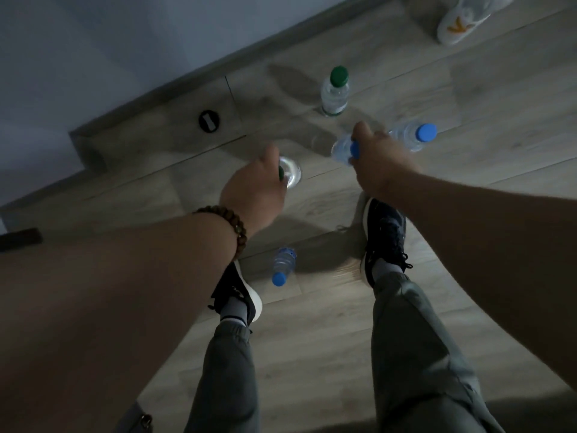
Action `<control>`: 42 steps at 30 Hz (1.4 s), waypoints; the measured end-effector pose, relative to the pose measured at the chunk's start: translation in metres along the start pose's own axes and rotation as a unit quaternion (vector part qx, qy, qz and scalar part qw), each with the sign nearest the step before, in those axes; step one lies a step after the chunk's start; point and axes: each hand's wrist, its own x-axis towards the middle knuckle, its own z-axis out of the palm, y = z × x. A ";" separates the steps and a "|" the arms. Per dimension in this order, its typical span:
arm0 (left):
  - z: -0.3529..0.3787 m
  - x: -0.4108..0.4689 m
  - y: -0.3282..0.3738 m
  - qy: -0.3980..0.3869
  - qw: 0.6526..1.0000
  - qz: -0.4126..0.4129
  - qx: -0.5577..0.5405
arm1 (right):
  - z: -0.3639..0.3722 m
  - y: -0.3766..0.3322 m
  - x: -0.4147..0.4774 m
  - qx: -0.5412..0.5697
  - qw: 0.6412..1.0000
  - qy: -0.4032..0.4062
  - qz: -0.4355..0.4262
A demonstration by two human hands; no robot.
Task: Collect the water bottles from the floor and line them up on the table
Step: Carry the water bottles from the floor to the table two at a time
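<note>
My left hand grips a clear green-capped bottle near its top. My right hand grips a blue-capped bottle at the neck. Both are held low over the wooden floor. Another green-capped bottle stands upright farther off near the wall. A blue-capped bottle lies on its side just beyond my right hand. One more blue-capped bottle lies on the floor between my feet. No table is in view.
A grey skirting board and wall run along the far left. A round black floor fitting sits near it. A white shoe lies at the top right. My two dark shoes stand on the floor.
</note>
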 end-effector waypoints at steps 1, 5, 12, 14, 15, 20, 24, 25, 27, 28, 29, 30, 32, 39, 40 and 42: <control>-0.008 -0.013 0.003 0.000 1.000 -0.001 0.003 | -0.007 -0.003 -0.014 0.026 1.000 -0.007 0.007; -0.054 -0.078 0.020 0.012 1.000 -0.002 0.003 | -0.048 -0.023 -0.086 0.082 0.996 -0.008 0.035; -0.164 -0.206 0.058 0.041 0.997 -0.044 -0.058 | -0.141 -0.066 -0.233 0.093 0.995 -0.025 0.023; -0.194 -0.234 0.066 0.049 0.997 -0.039 -0.054 | -0.166 -0.077 -0.272 0.100 0.995 -0.012 0.026; -0.208 -0.246 0.070 0.047 0.997 -0.027 -0.048 | -0.177 -0.082 -0.290 0.105 0.994 -0.005 0.033; -0.257 -0.293 0.073 0.029 0.997 0.066 -0.009 | -0.206 -0.102 -0.365 0.163 0.981 0.061 0.081; -0.295 -0.323 0.074 0.009 0.979 0.196 0.051 | -0.210 -0.119 -0.432 0.244 0.944 0.155 0.159; -0.306 -0.328 0.078 0.004 0.973 0.221 0.060 | -0.208 -0.124 -0.448 0.262 0.931 0.185 0.177; -0.328 -0.337 0.092 -0.016 0.959 0.269 0.085 | -0.205 -0.133 -0.478 0.292 0.901 0.237 0.214; -0.337 -0.342 0.103 -0.032 0.949 0.296 0.101 | -0.205 -0.136 -0.493 0.311 0.884 0.261 0.230; -0.345 -0.347 0.115 -0.050 0.938 0.321 0.117 | -0.205 -0.138 -0.508 0.330 0.867 0.284 0.241; -0.351 -0.354 0.128 -0.065 0.928 0.343 0.132 | -0.207 -0.138 -0.523 0.347 0.851 0.306 0.249; -0.359 -0.369 0.155 -0.086 0.910 0.376 0.152 | -0.210 -0.137 -0.553 0.374 0.821 0.345 0.260; -0.343 -0.438 0.247 -0.116 0.855 0.490 0.125 | -0.215 -0.102 -0.666 0.403 0.745 0.430 0.313; -0.336 -0.449 0.261 -0.115 0.848 0.503 0.124 | -0.213 -0.094 -0.681 0.415 0.735 0.432 0.318; -0.321 -0.470 0.291 -0.111 0.834 0.527 0.120 | -0.207 -0.076 -0.711 0.438 0.715 0.440 0.320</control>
